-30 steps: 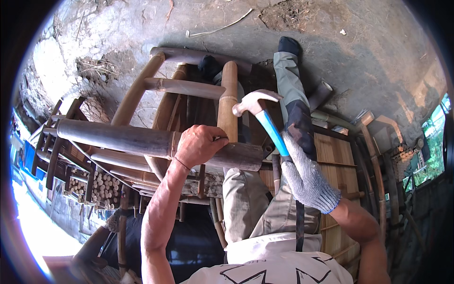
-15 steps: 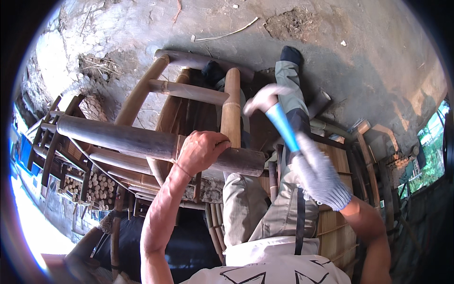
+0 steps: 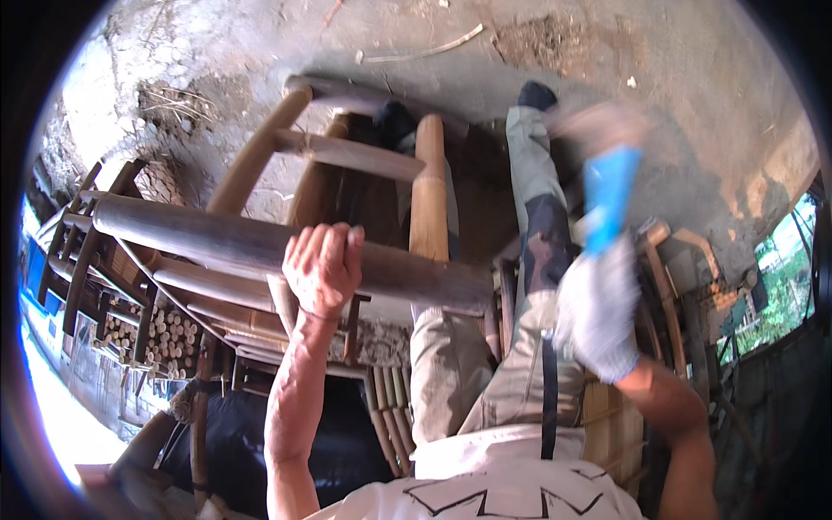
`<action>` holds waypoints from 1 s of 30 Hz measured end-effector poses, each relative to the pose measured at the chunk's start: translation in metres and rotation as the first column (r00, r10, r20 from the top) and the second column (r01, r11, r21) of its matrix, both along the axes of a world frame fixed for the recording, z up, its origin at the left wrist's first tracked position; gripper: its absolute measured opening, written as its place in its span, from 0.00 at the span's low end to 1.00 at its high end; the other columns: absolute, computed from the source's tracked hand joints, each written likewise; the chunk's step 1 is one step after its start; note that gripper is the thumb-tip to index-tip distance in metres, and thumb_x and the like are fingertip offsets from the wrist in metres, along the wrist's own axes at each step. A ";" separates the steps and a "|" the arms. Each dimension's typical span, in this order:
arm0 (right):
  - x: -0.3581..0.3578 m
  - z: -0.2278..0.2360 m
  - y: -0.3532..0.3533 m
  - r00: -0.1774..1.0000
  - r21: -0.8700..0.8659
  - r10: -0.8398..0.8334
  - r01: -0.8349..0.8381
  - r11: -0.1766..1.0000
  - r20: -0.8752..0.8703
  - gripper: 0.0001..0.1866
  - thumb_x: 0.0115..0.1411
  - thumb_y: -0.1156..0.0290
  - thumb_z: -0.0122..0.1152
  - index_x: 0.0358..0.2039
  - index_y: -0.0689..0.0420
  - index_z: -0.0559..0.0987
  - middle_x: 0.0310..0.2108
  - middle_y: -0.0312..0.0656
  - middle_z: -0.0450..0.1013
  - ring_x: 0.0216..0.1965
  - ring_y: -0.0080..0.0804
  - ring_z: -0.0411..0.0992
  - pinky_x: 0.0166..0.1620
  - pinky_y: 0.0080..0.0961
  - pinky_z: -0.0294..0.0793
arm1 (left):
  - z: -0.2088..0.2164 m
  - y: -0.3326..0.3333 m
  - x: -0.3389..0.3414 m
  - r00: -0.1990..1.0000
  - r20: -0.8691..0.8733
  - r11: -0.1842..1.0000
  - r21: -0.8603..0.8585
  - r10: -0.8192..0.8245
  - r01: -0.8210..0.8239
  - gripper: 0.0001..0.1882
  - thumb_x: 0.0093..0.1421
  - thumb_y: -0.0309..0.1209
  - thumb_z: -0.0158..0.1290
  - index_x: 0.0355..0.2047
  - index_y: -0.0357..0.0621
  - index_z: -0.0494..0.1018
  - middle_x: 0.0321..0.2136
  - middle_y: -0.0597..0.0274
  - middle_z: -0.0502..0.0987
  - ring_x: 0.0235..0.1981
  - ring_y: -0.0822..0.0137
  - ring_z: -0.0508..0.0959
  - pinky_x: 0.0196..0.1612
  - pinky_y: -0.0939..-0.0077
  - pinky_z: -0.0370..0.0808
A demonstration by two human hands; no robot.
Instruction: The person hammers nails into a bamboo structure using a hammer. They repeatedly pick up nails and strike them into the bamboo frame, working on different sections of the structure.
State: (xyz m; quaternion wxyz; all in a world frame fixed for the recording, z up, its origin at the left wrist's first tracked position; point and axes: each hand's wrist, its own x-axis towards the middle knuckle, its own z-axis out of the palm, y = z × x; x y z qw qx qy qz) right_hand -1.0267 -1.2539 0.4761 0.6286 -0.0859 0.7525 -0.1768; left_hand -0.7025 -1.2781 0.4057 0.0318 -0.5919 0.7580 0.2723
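Observation:
My bare left hand is wrapped over a thick, dark bamboo pole, part of a bamboo frame across my lap. Lighter bamboo posts join this pole, among them a right post. A thinner crossbar links the posts, and another dark pole lies at their far ends. In its pale knitted glove, my right hand grips a hammer by the blue handle. The hammer is raised to the right of the frame, apart from it; its head is smeared by motion.
My outstretched legs pass beneath and beside the frame. Cut bamboo pieces are stacked at the left, near dark bamboo furniture. A thin strip lies on the rough floor ahead. More bamboo parts stand at right.
My right hand has swung the hammer up and to the right, away from the frame. My left hand has shifted leftward along the dark pole.

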 end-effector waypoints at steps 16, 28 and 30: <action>-0.007 -0.006 0.005 0.925 0.286 0.210 -0.304 0.909 0.316 0.24 0.72 0.66 0.48 0.66 0.56 0.63 0.28 0.35 0.70 0.20 0.19 0.67 0.25 0.26 0.73 | 0.001 -0.001 -0.002 0.992 0.125 0.996 0.079 0.033 -0.043 0.10 0.65 0.35 0.54 0.28 0.46 0.73 0.24 0.61 0.72 0.28 0.56 0.73 0.32 0.62 0.67; -0.019 -0.023 0.064 0.410 -0.501 0.909 -0.803 0.322 -0.073 0.15 0.66 0.69 0.54 0.49 0.66 0.72 0.27 0.47 0.71 0.22 0.34 0.73 0.27 0.32 0.72 | -0.005 -0.001 -0.024 0.993 0.021 0.985 0.120 0.120 -0.121 0.08 0.49 0.29 0.60 0.23 0.48 0.70 0.23 0.62 0.71 0.27 0.56 0.74 0.33 0.61 0.69; -0.013 -0.021 0.044 0.629 -0.308 0.766 -0.708 0.635 0.133 0.16 0.65 0.68 0.57 0.49 0.64 0.73 0.28 0.46 0.73 0.23 0.32 0.74 0.28 0.31 0.73 | -0.005 0.003 -0.052 0.980 -0.111 0.961 0.243 0.162 -0.132 0.08 0.44 0.26 0.59 0.26 0.47 0.72 0.25 0.60 0.73 0.28 0.55 0.75 0.34 0.60 0.71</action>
